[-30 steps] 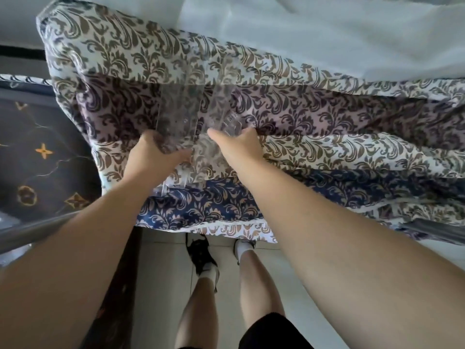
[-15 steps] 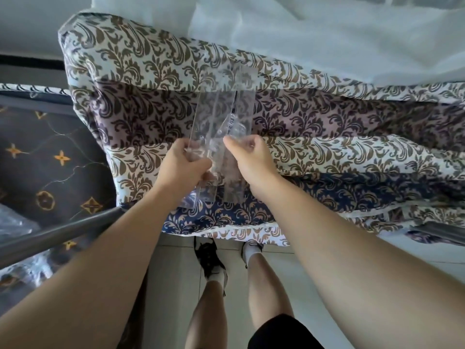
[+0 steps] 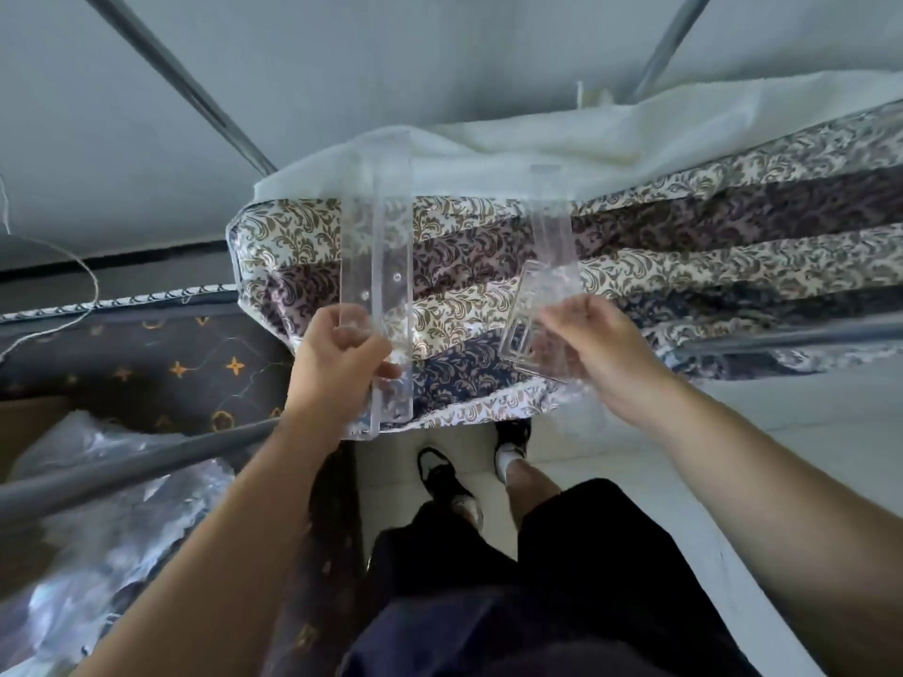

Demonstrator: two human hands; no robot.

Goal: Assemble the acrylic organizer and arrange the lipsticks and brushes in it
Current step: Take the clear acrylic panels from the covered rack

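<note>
Above the patterned mattress (image 3: 635,246), my left hand (image 3: 337,368) clamps a long acrylic panel (image 3: 378,266) near its lower end; right hand (image 3: 593,349) pinches smaller acrylic pieces (image 3: 542,305), well apart from it.

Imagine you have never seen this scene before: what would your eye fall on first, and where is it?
First, the two clear acrylic pieces held up in mid-picture: a long acrylic panel in the left hand, and smaller acrylic parts in the right hand, the two apart from each other. Behind them spreads the patterned bedspread, brown and navy scrollwork, with a white sheet along its far edge.
</note>
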